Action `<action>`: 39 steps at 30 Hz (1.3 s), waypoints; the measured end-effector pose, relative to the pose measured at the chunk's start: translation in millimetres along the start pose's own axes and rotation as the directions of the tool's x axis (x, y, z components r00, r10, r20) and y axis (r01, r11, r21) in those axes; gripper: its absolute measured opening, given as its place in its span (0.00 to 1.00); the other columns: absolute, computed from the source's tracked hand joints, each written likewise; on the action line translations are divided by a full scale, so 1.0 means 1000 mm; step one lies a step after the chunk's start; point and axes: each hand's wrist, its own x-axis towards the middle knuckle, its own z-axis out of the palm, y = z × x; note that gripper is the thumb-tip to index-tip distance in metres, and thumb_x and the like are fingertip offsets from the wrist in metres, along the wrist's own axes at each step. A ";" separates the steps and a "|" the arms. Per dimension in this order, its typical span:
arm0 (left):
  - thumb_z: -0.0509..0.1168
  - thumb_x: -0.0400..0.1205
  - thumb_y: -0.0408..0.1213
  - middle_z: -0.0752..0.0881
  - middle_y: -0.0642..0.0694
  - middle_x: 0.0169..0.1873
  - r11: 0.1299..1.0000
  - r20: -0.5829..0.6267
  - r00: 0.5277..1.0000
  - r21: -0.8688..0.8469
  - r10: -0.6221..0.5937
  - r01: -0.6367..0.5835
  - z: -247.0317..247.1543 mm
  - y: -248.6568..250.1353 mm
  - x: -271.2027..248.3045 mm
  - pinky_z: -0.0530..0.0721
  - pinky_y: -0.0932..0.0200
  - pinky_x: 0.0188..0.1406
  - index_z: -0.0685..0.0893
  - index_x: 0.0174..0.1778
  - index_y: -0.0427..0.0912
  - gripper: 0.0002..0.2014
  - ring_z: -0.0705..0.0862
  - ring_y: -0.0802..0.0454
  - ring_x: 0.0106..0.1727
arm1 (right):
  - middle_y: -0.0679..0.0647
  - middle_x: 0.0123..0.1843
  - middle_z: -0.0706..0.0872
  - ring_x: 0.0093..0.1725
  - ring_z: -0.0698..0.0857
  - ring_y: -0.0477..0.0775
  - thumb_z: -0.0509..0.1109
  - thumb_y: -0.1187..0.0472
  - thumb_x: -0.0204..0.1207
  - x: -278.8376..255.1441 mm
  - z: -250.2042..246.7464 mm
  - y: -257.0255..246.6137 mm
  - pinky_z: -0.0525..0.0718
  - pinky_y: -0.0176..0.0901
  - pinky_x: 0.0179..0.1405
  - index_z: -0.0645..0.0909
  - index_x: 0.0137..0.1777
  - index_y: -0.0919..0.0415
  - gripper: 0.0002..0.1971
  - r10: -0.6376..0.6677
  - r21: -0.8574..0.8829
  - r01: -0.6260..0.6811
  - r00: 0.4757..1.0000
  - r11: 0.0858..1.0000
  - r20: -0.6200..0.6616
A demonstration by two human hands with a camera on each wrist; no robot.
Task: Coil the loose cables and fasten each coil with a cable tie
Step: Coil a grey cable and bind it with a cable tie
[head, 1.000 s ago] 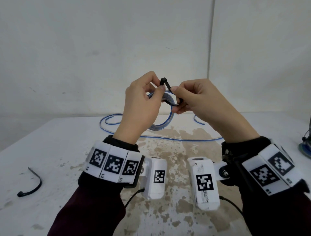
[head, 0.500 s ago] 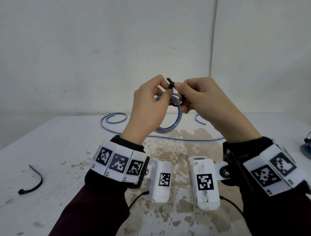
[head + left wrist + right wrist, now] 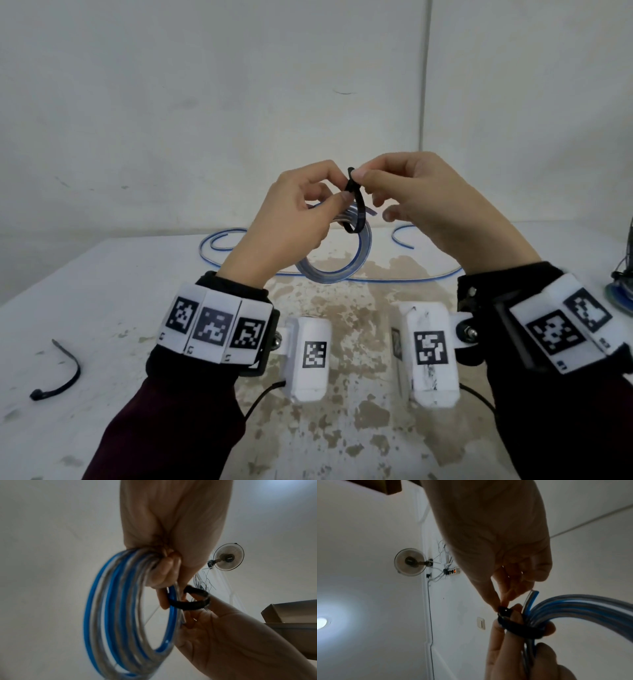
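While our left hand [image 3: 291,219] grips the coil [image 3: 346,253] and our right hand [image 3: 421,202] pinches the cable tie [image 3: 356,205], a slipping pinch could let its tail back out.

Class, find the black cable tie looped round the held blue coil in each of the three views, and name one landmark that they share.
Head view: the black cable tie sits at centre, above the table, between both hands' fingertips.
Left wrist view: a dark loop right of centre, beside the coil's right edge.
Right wrist view: a dark band low and right of centre, crossing the strands.
Shared landmark: the blue coil.
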 end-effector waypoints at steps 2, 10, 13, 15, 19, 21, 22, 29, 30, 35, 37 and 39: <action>0.64 0.83 0.30 0.75 0.44 0.26 1.000 0.032 0.999 -0.010 0.023 -0.023 0.001 0.002 -0.001 0.63 0.68 0.17 0.81 0.41 0.45 0.07 0.63 0.53 0.16 | 0.46 0.31 0.80 0.34 0.77 0.44 0.68 0.60 0.78 0.000 -0.003 0.000 0.72 0.36 0.33 0.84 0.38 0.58 0.08 0.041 0.064 -0.045 0.997 0.997 0.064; 0.61 0.85 0.30 0.77 0.46 0.26 0.998 0.115 0.993 -0.050 0.034 -0.029 -0.003 0.001 0.000 0.61 0.64 0.19 0.83 0.51 0.33 0.07 0.61 0.54 0.17 | 0.49 0.39 0.80 0.39 0.84 0.45 0.63 0.64 0.82 0.004 -0.004 0.001 0.78 0.34 0.32 0.74 0.40 0.56 0.09 -0.022 0.117 0.038 0.990 0.992 -0.140; 0.59 0.86 0.31 0.81 0.42 0.25 0.998 0.162 0.986 -0.065 0.030 -0.020 -0.003 0.003 -0.002 0.62 0.62 0.19 0.84 0.49 0.36 0.08 0.61 0.53 0.17 | 0.52 0.43 0.80 0.36 0.85 0.44 0.63 0.64 0.83 0.006 0.000 0.005 0.80 0.36 0.31 0.74 0.41 0.55 0.09 -0.036 0.168 0.085 0.962 0.982 -0.272; 0.59 0.86 0.31 0.80 0.41 0.24 0.998 0.162 0.987 -0.066 0.005 0.006 -0.004 0.003 -0.003 0.61 0.64 0.19 0.83 0.46 0.39 0.08 0.60 0.53 0.17 | 0.55 0.43 0.82 0.36 0.85 0.46 0.63 0.61 0.83 0.006 0.002 0.005 0.82 0.39 0.32 0.75 0.42 0.56 0.07 -0.030 0.184 0.067 0.980 0.981 -0.198; 0.59 0.86 0.31 0.78 0.40 0.23 0.996 0.113 0.993 -0.086 -0.028 0.038 -0.009 0.002 -0.003 0.60 0.62 0.20 0.83 0.44 0.39 0.09 0.60 0.52 0.18 | 0.54 0.42 0.88 0.44 0.88 0.50 0.66 0.57 0.80 -0.001 -0.004 0.000 0.86 0.43 0.49 0.81 0.45 0.63 0.09 -0.006 0.210 -0.032 0.984 0.977 0.177; 0.59 0.86 0.30 0.78 0.42 0.22 0.995 0.093 0.995 -0.086 -0.040 0.048 -0.008 0.001 -0.002 0.59 0.63 0.19 0.83 0.46 0.37 0.08 0.60 0.53 0.18 | 0.54 0.43 0.89 0.47 0.90 0.52 0.70 0.60 0.78 -0.002 -0.004 0.000 0.87 0.47 0.55 0.83 0.42 0.63 0.07 -0.053 0.147 0.031 0.987 0.989 0.149; 0.59 0.86 0.30 0.78 0.42 0.22 0.995 0.086 0.995 -0.084 -0.042 0.049 -0.007 0.001 -0.001 0.60 0.63 0.19 0.83 0.47 0.36 0.08 0.60 0.53 0.18 | 0.55 0.41 0.89 0.46 0.90 0.52 0.71 0.61 0.77 -0.001 -0.004 0.001 0.88 0.49 0.53 0.83 0.39 0.62 0.06 -0.076 0.114 0.065 0.992 0.991 0.099; 0.58 0.87 0.32 0.74 0.47 0.22 0.996 0.158 0.987 -0.085 0.007 0.006 -0.005 0.004 -0.003 0.62 0.63 0.19 0.81 0.48 0.36 0.08 0.60 0.52 0.19 | 0.54 0.33 0.84 0.35 0.89 0.48 0.72 0.63 0.77 0.002 -0.002 0.004 0.85 0.40 0.26 0.79 0.37 0.65 0.09 -0.136 0.078 0.149 0.978 0.986 -0.159; 0.57 0.87 0.32 0.74 0.48 0.22 0.996 0.168 0.986 -0.090 0.019 -0.004 -0.005 0.005 -0.003 0.63 0.63 0.19 0.81 0.47 0.36 0.08 0.60 0.52 0.19 | 0.54 0.33 0.82 0.34 0.89 0.47 0.71 0.63 0.77 0.002 -0.003 0.003 0.84 0.38 0.25 0.78 0.36 0.64 0.10 -0.136 0.078 0.154 0.972 0.985 -0.194; 0.56 0.87 0.32 0.72 0.48 0.22 0.993 0.193 0.981 -0.119 0.031 -0.008 -0.003 0.007 -0.004 0.66 0.65 0.19 0.78 0.46 0.30 0.10 0.59 0.53 0.19 | 0.54 0.37 0.80 0.29 0.87 0.44 0.70 0.62 0.79 0.003 0.002 0.003 0.81 0.36 0.21 0.76 0.35 0.62 0.11 -0.130 0.068 0.157 0.947 0.985 -0.293; 0.56 0.87 0.32 0.73 0.48 0.22 0.992 0.186 0.982 -0.129 0.017 0.007 -0.005 0.008 -0.005 0.64 0.65 0.19 0.78 0.44 0.32 0.10 0.58 0.53 0.20 | 0.56 0.39 0.82 0.30 0.87 0.44 0.68 0.60 0.80 0.003 0.003 0.002 0.81 0.35 0.23 0.78 0.38 0.62 0.10 -0.118 0.072 0.137 0.969 0.988 -0.219; 0.56 0.87 0.32 0.73 0.48 0.21 0.989 0.155 0.988 -0.147 0.005 0.018 -0.007 0.009 -0.005 0.62 0.64 0.18 0.78 0.43 0.33 0.10 0.58 0.53 0.19 | 0.59 0.41 0.84 0.33 0.85 0.46 0.66 0.56 0.81 0.001 0.001 0.000 0.83 0.36 0.29 0.82 0.42 0.62 0.11 -0.072 0.118 0.074 0.997 0.990 -0.022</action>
